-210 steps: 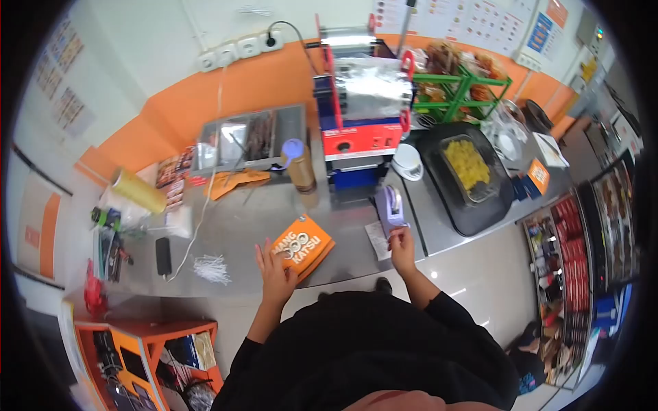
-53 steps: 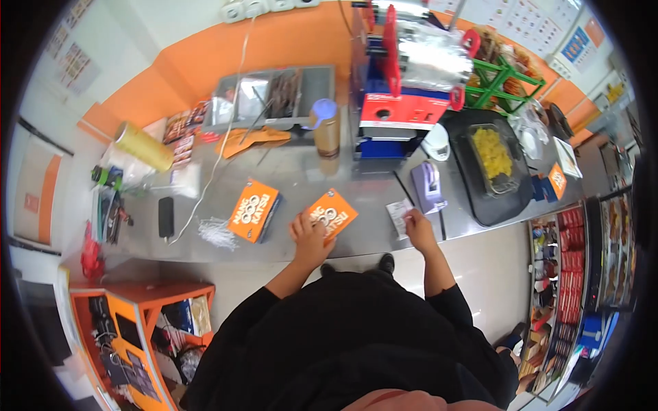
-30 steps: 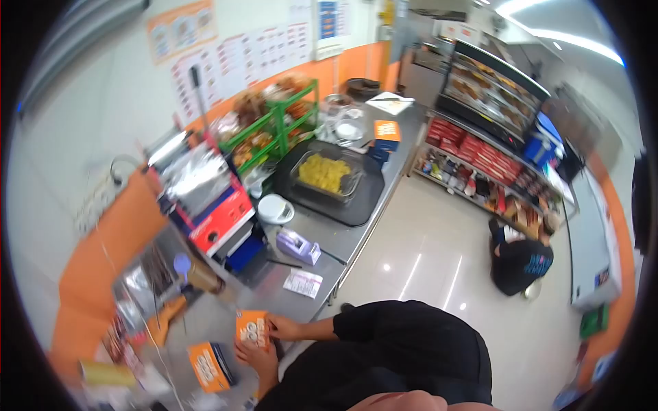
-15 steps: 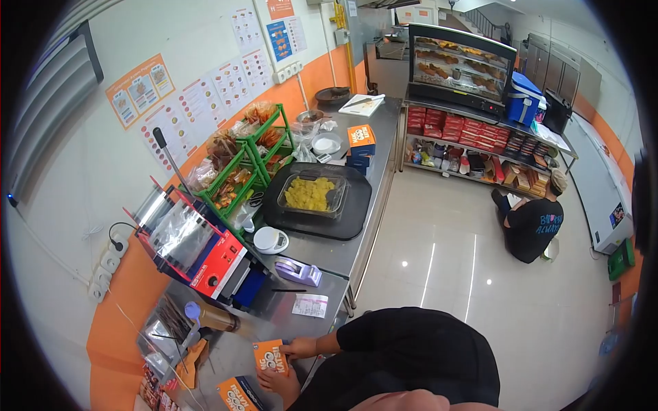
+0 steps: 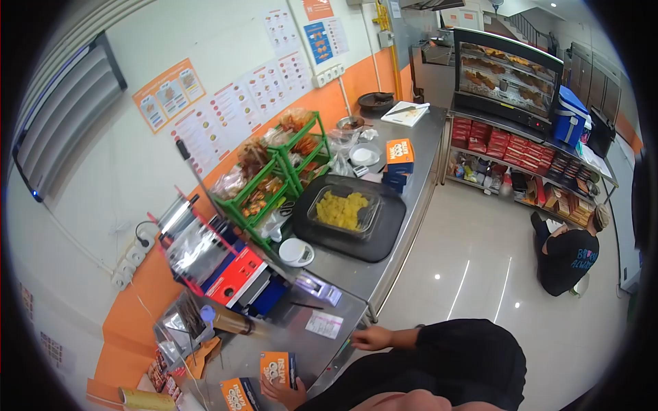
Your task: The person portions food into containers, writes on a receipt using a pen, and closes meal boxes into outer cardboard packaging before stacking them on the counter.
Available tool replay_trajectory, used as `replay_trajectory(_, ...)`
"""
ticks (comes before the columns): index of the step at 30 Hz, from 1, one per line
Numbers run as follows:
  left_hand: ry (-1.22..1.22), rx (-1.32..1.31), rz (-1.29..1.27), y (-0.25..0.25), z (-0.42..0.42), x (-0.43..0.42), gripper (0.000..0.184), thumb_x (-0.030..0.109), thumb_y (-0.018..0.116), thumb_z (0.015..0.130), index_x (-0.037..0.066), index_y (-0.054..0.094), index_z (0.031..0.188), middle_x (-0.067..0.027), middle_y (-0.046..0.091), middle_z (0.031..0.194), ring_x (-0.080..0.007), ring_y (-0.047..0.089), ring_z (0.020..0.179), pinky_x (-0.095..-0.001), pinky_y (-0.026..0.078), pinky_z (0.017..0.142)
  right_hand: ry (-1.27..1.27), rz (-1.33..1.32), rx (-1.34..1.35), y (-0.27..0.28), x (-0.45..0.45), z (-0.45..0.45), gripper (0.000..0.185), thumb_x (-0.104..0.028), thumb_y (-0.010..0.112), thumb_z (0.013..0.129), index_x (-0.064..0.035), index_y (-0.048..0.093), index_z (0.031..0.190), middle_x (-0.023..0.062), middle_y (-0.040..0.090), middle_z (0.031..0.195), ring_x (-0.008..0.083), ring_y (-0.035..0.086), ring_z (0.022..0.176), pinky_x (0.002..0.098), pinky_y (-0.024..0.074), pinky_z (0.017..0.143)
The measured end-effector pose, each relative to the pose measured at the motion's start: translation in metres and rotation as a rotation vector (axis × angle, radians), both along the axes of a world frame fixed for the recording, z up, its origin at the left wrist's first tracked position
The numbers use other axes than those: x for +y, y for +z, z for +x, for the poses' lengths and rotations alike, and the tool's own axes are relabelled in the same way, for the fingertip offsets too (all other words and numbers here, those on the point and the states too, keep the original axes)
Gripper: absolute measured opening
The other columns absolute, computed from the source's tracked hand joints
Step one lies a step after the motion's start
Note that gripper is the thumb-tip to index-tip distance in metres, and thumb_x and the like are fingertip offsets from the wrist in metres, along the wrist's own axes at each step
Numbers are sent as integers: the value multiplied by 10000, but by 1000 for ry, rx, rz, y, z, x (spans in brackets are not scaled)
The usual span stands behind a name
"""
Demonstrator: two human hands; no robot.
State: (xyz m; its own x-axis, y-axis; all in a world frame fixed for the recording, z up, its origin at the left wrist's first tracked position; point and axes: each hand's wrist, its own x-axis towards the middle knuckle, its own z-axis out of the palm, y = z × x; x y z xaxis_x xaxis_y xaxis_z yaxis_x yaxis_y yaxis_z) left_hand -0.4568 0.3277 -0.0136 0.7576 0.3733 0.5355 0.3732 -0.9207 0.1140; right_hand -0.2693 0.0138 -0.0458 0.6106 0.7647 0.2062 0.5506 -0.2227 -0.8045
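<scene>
My left hand (image 5: 286, 393) rests with spread fingers on the front of an orange and navy box (image 5: 277, 368), which stands on the metal counter. A second orange box (image 5: 238, 394) is just left of it. My right hand (image 5: 371, 338) hangs by the counter's edge, fingers curled; whether it holds anything is too small to make out. Nearest to it lie a printed paper slip (image 5: 323, 325) and a dark thin stick (image 5: 306, 305). The purple tape dispenser (image 5: 318, 288) is behind the slip.
Farther along the counter (image 5: 354, 271) are a white scale (image 5: 297, 253), a black tray (image 5: 384, 236) with a tub of yellow food (image 5: 340, 210), and green racks (image 5: 264, 195). A red sealing machine (image 5: 236, 276) stands at left. A person (image 5: 569, 257) crouches on the floor at right.
My right hand has let go of the box and moved right to the counter's edge. My left hand stays on the box. The view has turned slightly, shifting the scene rightward.
</scene>
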Motion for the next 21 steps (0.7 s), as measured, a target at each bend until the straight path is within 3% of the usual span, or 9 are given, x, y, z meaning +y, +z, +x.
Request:
replay_trajectory(3,-235,-267,-37,-24,22,-39,505,397,701,740,47,481,1030,-269,458,1335,-447,427,1243,-564,309,1037,-123,-178,554,-43,-107,8,288,-357,549,963,-102,611,1079,129,685,846,259,679,819,400,528,751)
replay_trajectory(5,-323,-391,-134,-44,49,-70,450,371,686,742,64,477,997,-267,515,1267,-432,494,1171,-535,351,1007,65,-226,951,-146,-176,-6,521,-483,447,982,-92,567,1305,165,690,1071,276,621,1083,425,454,962)
replay_trajectory(10,-713,-399,-471,-38,143,-213,332,195,665,763,67,501,1021,-190,597,1147,-354,572,1054,-447,421,932,-171,-630,1105,-243,-356,1,658,-570,368,975,-72,509,1381,199,575,1311,348,502,1248,436,335,1083)
replay_trajectory(12,-954,-303,-530,-27,194,-257,296,89,643,766,64,504,1026,-175,594,1144,-357,571,1043,-449,414,943,-141,-1194,614,-197,-399,27,668,-587,389,950,-47,591,1286,201,555,1333,421,495,1233,473,373,1063)
replay_trajectory(13,-1016,-290,-552,-16,219,-279,296,89,643,766,64,504,1026,-175,594,1144,-357,571,1043,-449,414,943,-528,-1175,667,-81,-396,27,603,-562,440,938,-73,641,1229,156,594,1301,351,498,1266,477,414,1036)
replay_trajectory(14,-1050,-198,-516,1,240,-298,292,60,622,776,55,507,1044,-177,583,1152,-366,560,1051,-454,408,953,-461,-1093,609,-125,-422,42,598,-549,426,942,-67,640,1223,178,610,1265,379,542,1205,477,432,1018)
replay_trajectory(17,-1110,-75,-491,56,300,-357,302,14,590,791,37,510,1081,-183,559,1173,-378,536,1073,-465,397,968,-464,-862,748,-122,-462,65,711,-613,424,926,-20,565,1293,200,600,1269,376,540,1212,469,451,986)
replay_trajectory(19,-1114,-46,-501,80,333,-386,313,-4,578,797,28,510,1101,-186,546,1186,-381,523,1088,-471,392,973,-716,-441,1272,-22,-454,65,649,-542,450,941,-103,446,1419,180,406,1474,403,476,1280,610,436,983)
replay_trajectory(21,-1126,-52,-545,92,363,-402,327,-27,563,800,16,507,1119,-194,534,1193,-379,509,1114,-470,397,965,-637,-232,1427,-50,-466,63,709,-544,476,941,-132,307,1493,139,253,1561,420,423,1318,667,418,963)
